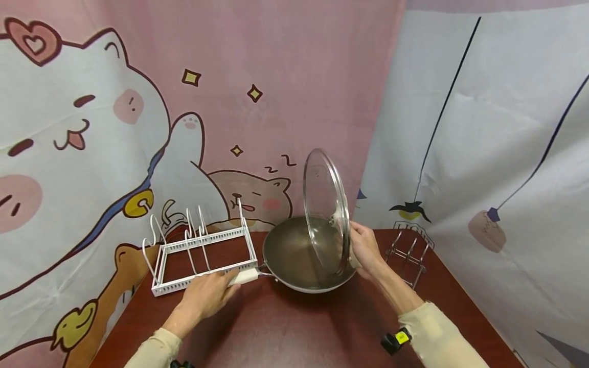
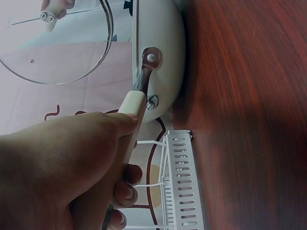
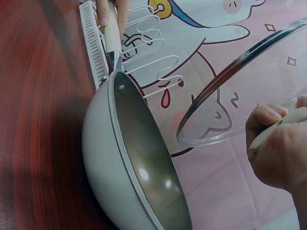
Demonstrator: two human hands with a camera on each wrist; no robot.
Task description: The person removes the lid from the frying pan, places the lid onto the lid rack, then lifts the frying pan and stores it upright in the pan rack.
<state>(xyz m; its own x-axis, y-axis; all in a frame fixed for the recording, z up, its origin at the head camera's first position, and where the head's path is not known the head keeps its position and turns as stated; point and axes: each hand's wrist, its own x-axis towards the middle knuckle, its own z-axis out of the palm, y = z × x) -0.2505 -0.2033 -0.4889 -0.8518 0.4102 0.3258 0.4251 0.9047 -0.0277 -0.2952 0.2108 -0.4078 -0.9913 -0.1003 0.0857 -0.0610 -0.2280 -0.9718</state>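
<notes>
A wok (image 1: 294, 255) with a cream outside and a dark inner surface sits on the table. My left hand (image 1: 209, 294) grips its cream handle (image 2: 132, 105), thumb along the top and fingers curled beneath. With my right hand (image 1: 365, 248) I hold the glass lid (image 1: 322, 204) by its cream knob (image 3: 273, 132). The lid stands tilted almost upright over the wok's right side, its metal rim facing left. Whether its lower edge touches the wok's inside cannot be told from the head view; in the right wrist view a gap shows.
A white rack (image 1: 204, 273) with several upright wire dividers stands left of the wok, close to my left hand. A small metal wire rack (image 1: 407, 258) stands at the right behind my right forearm. A printed curtain (image 1: 276, 117) hangs behind the dark red table (image 1: 285, 332).
</notes>
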